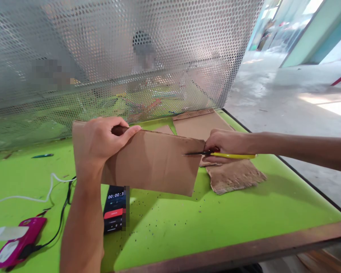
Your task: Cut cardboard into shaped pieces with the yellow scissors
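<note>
A bent piece of brown cardboard point(156, 161) is raised above the green table. My left hand point(102, 138) grips its upper edge near the left end, thumb along the top. At the right end, my right hand point(220, 142) is closed around scissors point(233, 155) with a yellow handle. Their dark, narrow blade lies against the cardboard face near its right edge; the second handle is hidden by the fingers. Beneath the right hand rests a rough, torn-faced cardboard piece point(235, 176). Another flat cardboard sheet point(200, 125) lies behind it.
Under the cardboard, a phone point(113, 208) shows a running timer. A pink-cased device point(22, 240) with a black cable lies at left, near a white cable point(25, 198). A perforated metal panel point(159, 83) stands behind; people sit beyond it. Dark specks dot the green tabletop point(230, 220).
</note>
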`<state>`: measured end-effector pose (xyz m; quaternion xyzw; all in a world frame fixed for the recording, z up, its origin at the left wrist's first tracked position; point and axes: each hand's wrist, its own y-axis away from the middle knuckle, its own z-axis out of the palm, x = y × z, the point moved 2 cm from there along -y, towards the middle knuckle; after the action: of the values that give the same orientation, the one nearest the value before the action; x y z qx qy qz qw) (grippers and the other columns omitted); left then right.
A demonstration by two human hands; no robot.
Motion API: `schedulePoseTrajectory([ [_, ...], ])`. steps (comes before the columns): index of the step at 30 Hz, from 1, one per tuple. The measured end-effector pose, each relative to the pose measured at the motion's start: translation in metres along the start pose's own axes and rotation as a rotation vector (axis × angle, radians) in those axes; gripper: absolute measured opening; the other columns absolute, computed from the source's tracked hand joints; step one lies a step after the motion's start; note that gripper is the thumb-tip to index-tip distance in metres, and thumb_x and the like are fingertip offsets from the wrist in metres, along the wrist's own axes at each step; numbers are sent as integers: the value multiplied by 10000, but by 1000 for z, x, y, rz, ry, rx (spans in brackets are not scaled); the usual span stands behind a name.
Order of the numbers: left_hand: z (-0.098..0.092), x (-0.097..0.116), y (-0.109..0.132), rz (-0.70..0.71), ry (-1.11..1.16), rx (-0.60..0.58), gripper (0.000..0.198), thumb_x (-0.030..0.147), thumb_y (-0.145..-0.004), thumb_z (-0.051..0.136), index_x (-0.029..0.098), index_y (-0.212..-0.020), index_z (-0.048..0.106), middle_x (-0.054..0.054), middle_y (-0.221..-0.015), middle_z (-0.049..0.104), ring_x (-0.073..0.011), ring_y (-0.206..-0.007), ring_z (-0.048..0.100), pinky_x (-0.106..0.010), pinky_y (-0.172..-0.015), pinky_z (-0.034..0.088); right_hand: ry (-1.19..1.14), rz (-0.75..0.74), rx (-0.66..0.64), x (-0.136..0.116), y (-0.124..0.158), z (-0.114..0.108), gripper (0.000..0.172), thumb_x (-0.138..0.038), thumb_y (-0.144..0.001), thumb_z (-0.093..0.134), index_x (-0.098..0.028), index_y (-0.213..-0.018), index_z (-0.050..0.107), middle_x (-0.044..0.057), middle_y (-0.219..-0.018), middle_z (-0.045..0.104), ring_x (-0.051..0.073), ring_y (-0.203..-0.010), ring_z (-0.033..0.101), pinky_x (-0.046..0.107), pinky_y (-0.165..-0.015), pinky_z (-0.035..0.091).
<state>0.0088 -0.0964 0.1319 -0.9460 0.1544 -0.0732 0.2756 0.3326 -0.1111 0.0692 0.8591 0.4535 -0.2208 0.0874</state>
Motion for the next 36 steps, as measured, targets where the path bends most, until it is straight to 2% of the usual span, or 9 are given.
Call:
schedulePoseTrajectory([
  [3, -2, 1, 0, 9, -43, 76, 346, 611, -853, 612, 304, -729, 713, 4, -731, 732, -238, -766, 680, -356, -692, 426, 4, -20, -22, 1, -1, -2, 269, -269, -865, 590, -138, -686, 742, 6, -516, 571, 94, -477, 368, 235, -494, 313],
  [9, -1, 1, 1, 35, -98, 89, 440, 654, -869, 580, 255, -742, 716, -17, -721, 731, -226, -745, 680, -344, -651, 392, 45, 16, -41, -1, 1, -4, 356, -372, -920, 610, -159, -636, 640, -28, -514, 510, 88, -500, 318, 235, -500, 283],
  [13, -4, 5, 0, 15, -93, 96, 412, 642, -836, 636, 256, -713, 707, -17, -689, 723, -226, -718, 678, -334, -638, 385, 74, 74, -43, -3, 2, -2, 353, -380, -912, 600, -169, -631, 625, -16, -526, 535, 93, -493, 354, 244, -513, 298],
  [18, -6, 9, -1, 15, -43, 113, 352, 580, -825, 690, 258, -683, 692, -2, -677, 724, -208, -697, 666, -313, -669, 414, 114, 126, 22, -3, 2, -1, 326, -382, -868, 626, -174, -618, 610, 0, -531, 557, 107, -484, 460, 244, -525, 324],
  [23, -4, 8, -1, 51, -22, 114, 346, 549, -819, 717, 241, -666, 690, 6, -643, 702, -189, -663, 637, -305, -650, 402, 89, 80, -8, -2, 1, 3, 317, -366, -881, 609, -177, -627, 630, -6, -517, 554, 103, -472, 445, 241, -518, 318],
  [28, -2, 4, 0, 82, 1, 128, 366, 573, -824, 705, 243, -664, 687, 6, -647, 700, -193, -665, 625, -312, -639, 385, 29, -9, -2, 1, -1, 7, 301, -319, -865, 622, -176, -600, 629, -23, -482, 515, 90, -452, 376, 229, -495, 312],
  [33, 0, 1, 1, 72, -12, 143, 395, 625, -825, 673, 263, -668, 690, -7, -639, 693, -219, -674, 643, -333, -632, 377, 3, -62, 9, 4, 0, 8, 318, -317, -860, 634, -173, -577, 645, -21, -446, 503, 90, -441, 307, 236, -461, 284],
  [36, 0, 2, 1, 64, -15, 131, 394, 630, -826, 663, 272, -664, 688, -12, -643, 696, -227, -668, 650, -340, -627, 373, -3, -90, 28, 8, 1, 8, 316, -314, -876, 618, -170, -602, 681, -5, -451, 537, 94, -436, 325, 240, -456, 284],
])
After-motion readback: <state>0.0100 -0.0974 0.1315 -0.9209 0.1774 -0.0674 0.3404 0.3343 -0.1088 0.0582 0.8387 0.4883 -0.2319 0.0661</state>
